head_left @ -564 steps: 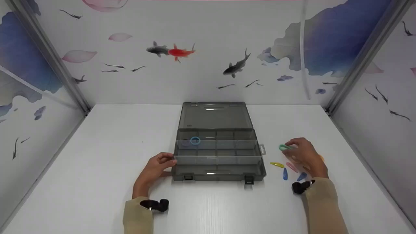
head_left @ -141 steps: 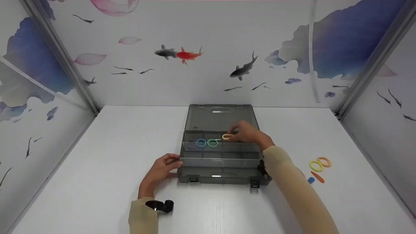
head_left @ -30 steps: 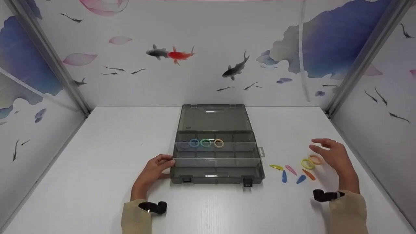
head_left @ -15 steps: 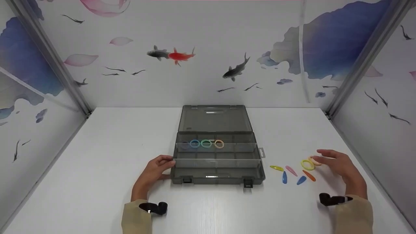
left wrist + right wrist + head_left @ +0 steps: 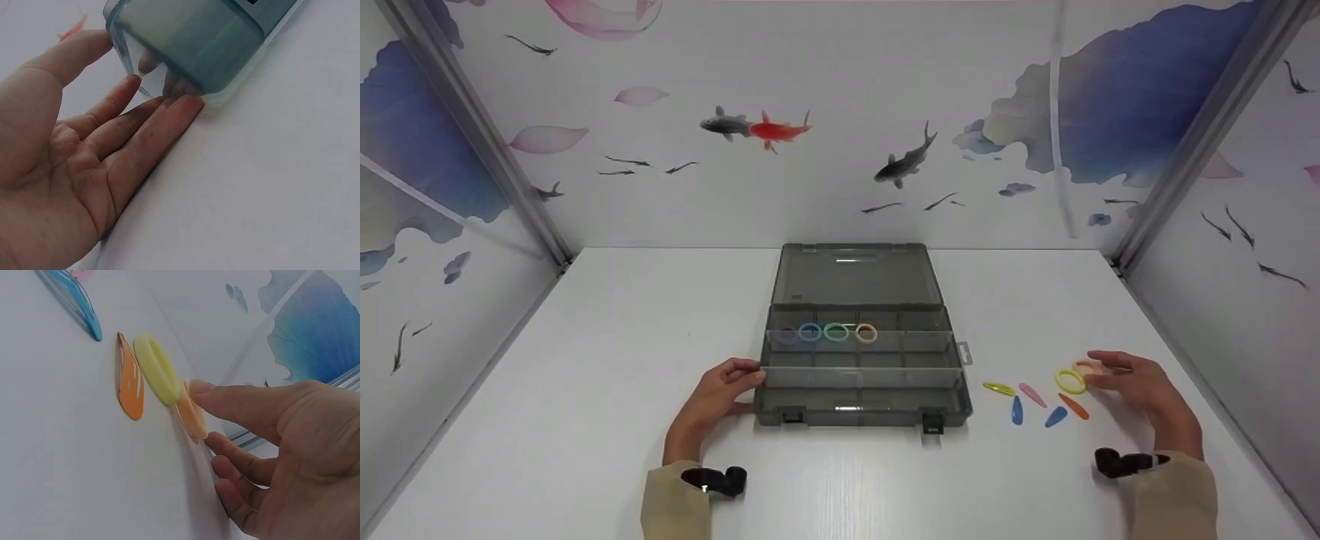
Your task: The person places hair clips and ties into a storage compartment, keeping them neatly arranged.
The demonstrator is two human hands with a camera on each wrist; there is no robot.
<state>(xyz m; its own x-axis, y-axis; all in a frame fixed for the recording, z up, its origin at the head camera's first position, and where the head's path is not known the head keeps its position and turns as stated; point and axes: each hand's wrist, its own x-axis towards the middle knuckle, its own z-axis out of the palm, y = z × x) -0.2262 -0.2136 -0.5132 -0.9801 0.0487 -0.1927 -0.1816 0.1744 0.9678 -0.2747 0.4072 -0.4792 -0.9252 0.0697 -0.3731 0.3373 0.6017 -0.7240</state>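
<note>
My left hand (image 5: 725, 386) rests at the left wall of the grey translucent compartment box (image 5: 855, 414), fairly straight fingertips against its side and thumb at the rim in the left wrist view. On the right, my right hand (image 5: 1140, 386) reaches low to an orange hair tie (image 5: 192, 419). Thumb tip and fingertips sit right at that ring's edge, spread apart; the ring still lies on the table. A yellow hair tie (image 5: 1070, 381) partly overlaps it. Inside the box's back row are blue (image 5: 810, 332), green (image 5: 836, 332) and peach (image 5: 867, 334) hair ties, plus a dim purple one (image 5: 787, 335).
Snap hair clips lie between box and right hand: yellow (image 5: 999, 389), pink (image 5: 1033, 394), orange (image 5: 1073, 406) and two blue, one nearer the box (image 5: 1017, 410). The box's raised lid (image 5: 856, 274) leans back toward the patterned wall (image 5: 840, 195).
Earlier, the right hand brought green and then peach hair ties into the back row. Over the last second it moved down onto the orange hair tie. The left hand stays at the box.
</note>
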